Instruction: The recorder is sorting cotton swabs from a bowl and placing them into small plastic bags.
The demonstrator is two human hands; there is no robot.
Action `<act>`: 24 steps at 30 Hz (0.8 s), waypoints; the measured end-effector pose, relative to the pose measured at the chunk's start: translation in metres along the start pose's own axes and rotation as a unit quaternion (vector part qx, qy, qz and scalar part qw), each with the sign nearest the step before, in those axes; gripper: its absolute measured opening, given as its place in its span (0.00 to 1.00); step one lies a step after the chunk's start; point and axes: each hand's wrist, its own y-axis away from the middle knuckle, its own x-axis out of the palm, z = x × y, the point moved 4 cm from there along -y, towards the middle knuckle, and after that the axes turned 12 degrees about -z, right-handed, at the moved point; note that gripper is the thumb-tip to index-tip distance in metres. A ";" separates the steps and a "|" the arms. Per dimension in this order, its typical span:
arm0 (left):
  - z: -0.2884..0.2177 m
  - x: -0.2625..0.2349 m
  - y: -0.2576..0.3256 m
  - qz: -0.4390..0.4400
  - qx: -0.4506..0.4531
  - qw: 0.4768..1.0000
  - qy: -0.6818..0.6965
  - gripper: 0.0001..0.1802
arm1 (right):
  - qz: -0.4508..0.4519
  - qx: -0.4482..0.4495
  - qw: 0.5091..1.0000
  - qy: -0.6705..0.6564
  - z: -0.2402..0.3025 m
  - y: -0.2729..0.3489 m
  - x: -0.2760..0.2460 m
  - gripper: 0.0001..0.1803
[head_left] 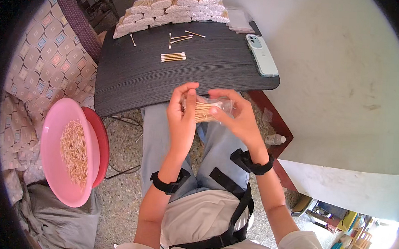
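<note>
The left hand [182, 112] and right hand [239, 117] curl part-closed, gripping a clear, crinkled plastic bag [228, 105] of tan-stemmed cotton swabs [203, 113] — both sides braced, likely against spilling.

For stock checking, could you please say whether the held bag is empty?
Not empty: swabs sit at least partly within the clear bag.

Swab bag [203, 112] before table [134, 80] (phone [264, 59] atop, right), basin [53, 150] left.
</note>
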 end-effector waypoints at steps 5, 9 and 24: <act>0.003 -0.005 -0.002 -0.033 -0.009 0.997 0.063 0.11 | -0.040 0.056 0.998 0.008 -0.006 0.000 -0.002 0.11; 0.006 -0.009 0.001 0.064 -0.028 0.997 -0.019 0.11 | -0.046 0.014 0.997 -0.060 0.000 -0.002 -0.005 0.07; 0.013 -0.020 -0.007 0.020 -0.039 0.998 -0.051 0.11 | 0.008 0.036 0.997 -0.071 0.006 0.001 -0.005 0.17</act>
